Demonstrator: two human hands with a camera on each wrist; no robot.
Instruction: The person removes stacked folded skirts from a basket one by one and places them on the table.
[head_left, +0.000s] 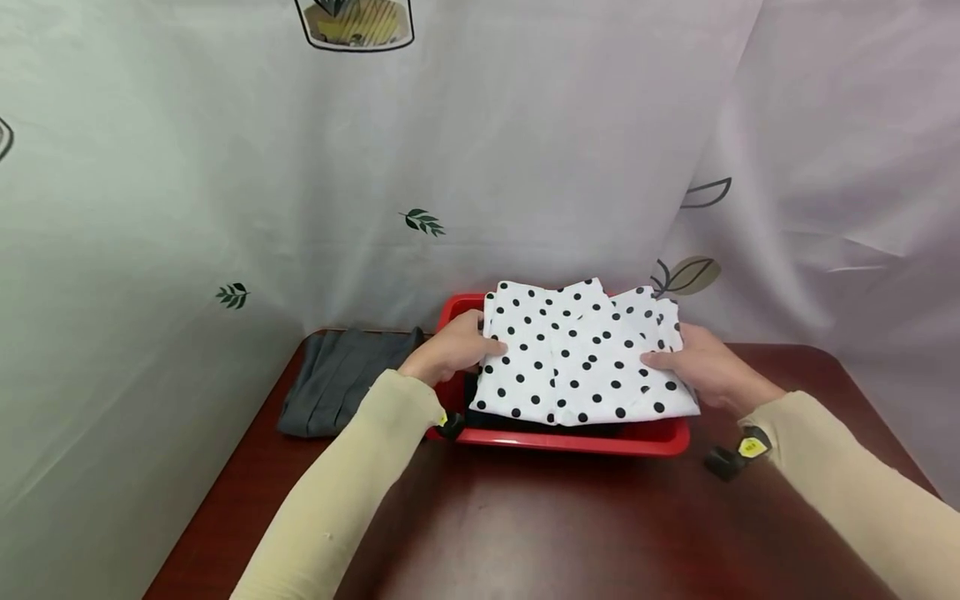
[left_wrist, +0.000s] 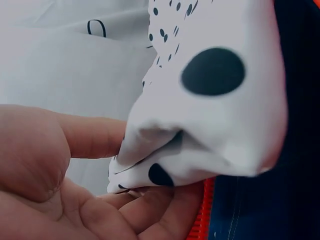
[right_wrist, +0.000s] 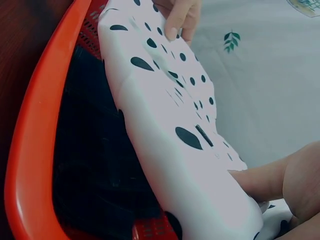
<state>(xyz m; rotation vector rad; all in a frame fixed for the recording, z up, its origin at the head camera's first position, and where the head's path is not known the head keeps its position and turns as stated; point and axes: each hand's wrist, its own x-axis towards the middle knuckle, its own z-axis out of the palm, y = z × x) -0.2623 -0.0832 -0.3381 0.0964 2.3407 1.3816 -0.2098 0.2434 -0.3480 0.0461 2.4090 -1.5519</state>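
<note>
A folded white cloth garment with black polka dots (head_left: 573, 354) is held above a red plastic basket (head_left: 570, 442). My left hand (head_left: 453, 346) grips its left edge, thumb on top and fingers underneath; the left wrist view shows this hand (left_wrist: 95, 170) pinching the folded layers. At the opposite edge, my right hand (head_left: 693, 367) holds the cloth the same way, its thumb (right_wrist: 265, 182) pressing on top in the right wrist view. Dark navy fabric (right_wrist: 100, 155) lies inside the basket under the garment, mostly hidden in the head view.
Left of the basket, a folded dark grey cloth (head_left: 337, 383) lies on the reddish-brown table (head_left: 540, 525). A pale curtain with leaf prints (head_left: 525, 150) hangs behind and around the table. Black wrist straps with cameras (head_left: 738, 454) are on both arms.
</note>
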